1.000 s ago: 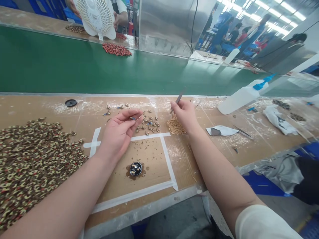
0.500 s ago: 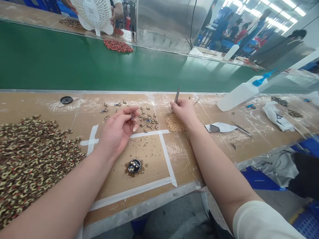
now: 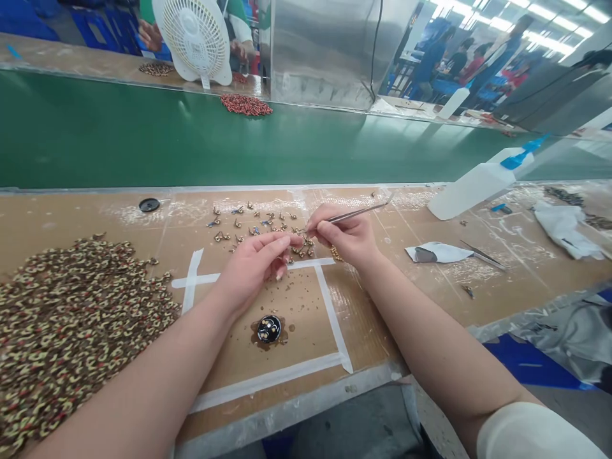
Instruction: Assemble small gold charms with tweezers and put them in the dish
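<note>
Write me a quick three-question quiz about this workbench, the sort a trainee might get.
1. Multiple choice: which hand holds the slim metal tool? A) left hand; B) right hand; C) neither.
2. True or false: the glossy black dish sits within the area marked by white tape.
3. Fill in: the white bottle has a ____ nozzle.

Key: 1. B; 2. True; 3. blue.

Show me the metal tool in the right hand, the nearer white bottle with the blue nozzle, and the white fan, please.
Metal tool [image 3: 358, 212]: head view, on its shaft.
White bottle [image 3: 471, 193]: head view, on its body.
White fan [image 3: 192, 27]: head view, on the grille's middle.
</note>
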A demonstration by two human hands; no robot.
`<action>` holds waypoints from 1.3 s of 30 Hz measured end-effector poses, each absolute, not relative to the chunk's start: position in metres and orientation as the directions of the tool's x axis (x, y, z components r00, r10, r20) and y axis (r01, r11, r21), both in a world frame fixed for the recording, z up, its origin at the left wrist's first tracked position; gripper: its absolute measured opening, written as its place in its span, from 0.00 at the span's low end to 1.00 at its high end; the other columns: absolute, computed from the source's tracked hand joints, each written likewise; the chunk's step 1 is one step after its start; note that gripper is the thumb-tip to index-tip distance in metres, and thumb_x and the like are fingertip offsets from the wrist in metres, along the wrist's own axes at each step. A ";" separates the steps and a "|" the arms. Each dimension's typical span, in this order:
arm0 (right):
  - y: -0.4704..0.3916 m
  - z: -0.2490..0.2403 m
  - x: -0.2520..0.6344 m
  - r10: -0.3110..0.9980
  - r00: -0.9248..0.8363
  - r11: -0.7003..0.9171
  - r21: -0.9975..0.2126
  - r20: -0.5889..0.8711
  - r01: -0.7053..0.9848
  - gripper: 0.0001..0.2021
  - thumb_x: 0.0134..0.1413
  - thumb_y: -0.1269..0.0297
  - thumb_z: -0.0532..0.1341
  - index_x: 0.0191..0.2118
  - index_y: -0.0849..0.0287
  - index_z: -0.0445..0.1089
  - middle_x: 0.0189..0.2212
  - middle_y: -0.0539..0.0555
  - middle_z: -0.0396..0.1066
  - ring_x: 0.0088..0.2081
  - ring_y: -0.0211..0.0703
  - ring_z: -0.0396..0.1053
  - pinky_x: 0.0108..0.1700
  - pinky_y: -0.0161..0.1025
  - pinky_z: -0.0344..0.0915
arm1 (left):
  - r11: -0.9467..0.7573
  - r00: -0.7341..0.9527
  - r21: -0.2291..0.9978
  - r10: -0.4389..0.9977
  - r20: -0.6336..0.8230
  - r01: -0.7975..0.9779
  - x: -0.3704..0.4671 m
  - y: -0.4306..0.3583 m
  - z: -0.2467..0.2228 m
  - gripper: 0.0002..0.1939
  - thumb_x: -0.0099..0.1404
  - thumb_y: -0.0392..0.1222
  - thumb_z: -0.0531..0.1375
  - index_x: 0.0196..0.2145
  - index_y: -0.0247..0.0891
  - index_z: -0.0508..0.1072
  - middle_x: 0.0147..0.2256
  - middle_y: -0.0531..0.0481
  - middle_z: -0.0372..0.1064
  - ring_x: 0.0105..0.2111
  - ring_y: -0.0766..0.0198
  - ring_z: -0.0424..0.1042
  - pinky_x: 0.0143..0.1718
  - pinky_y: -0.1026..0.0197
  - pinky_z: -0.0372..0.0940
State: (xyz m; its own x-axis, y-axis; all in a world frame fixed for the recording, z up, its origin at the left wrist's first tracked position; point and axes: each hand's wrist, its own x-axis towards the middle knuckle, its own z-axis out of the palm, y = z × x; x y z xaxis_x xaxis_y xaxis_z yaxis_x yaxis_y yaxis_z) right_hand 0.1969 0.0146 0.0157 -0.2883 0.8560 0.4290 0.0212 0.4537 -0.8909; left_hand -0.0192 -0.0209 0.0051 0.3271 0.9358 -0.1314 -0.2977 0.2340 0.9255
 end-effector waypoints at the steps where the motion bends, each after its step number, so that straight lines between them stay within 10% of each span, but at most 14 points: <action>1: 0.013 0.015 0.195 0.835 -0.314 0.477 -0.879 0.451 0.005 0.13 0.67 0.47 0.68 0.37 0.49 0.84 0.33 0.53 0.78 0.30 0.41 0.71 0.34 0.43 0.68 | 0.224 0.328 0.929 0.937 -0.121 -0.296 -0.019 -0.021 0.005 0.14 0.67 0.51 0.71 0.41 0.37 0.88 0.36 0.43 0.75 0.32 0.64 0.65 0.27 0.64 0.61; 9: 0.022 0.010 0.187 0.604 -0.362 0.706 -0.687 0.710 -0.172 0.04 0.65 0.63 0.72 0.39 0.56 0.84 0.30 0.51 0.80 0.28 0.36 0.72 0.33 0.38 0.70 | 0.238 0.376 0.897 0.922 -0.088 -0.372 -0.018 -0.020 0.007 0.15 0.64 0.52 0.76 0.33 0.37 0.83 0.28 0.50 0.67 0.27 0.69 0.60 0.24 0.69 0.58; 20: 0.016 0.004 0.172 0.835 -0.466 0.033 -0.871 0.294 -0.491 0.21 0.66 0.43 0.69 0.35 0.58 0.72 0.21 0.43 0.68 0.19 0.32 0.69 0.20 0.31 0.70 | 0.349 0.640 0.865 0.767 -0.043 -0.360 -0.025 -0.021 0.005 0.15 0.73 0.49 0.70 0.34 0.34 0.79 0.31 0.51 0.65 0.25 0.73 0.58 0.27 0.69 0.58; 39: 0.010 0.011 0.170 0.790 -0.540 0.018 -0.891 0.291 -0.454 0.23 0.63 0.42 0.71 0.34 0.60 0.71 0.19 0.44 0.72 0.19 0.31 0.72 0.21 0.27 0.68 | 0.337 0.696 0.887 0.717 -0.025 -0.315 -0.025 -0.019 0.003 0.13 0.75 0.49 0.67 0.41 0.35 0.82 0.30 0.54 0.59 0.24 0.74 0.54 0.27 0.68 0.54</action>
State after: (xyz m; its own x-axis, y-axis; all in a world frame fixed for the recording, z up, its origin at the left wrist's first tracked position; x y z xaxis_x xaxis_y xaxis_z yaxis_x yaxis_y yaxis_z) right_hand 0.1705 0.0105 0.0111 -0.5398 0.7899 0.2909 -0.4537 0.0180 -0.8910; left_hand -0.0248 -0.0195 0.0030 0.6963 0.7173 -0.0246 -0.3155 0.3367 0.8872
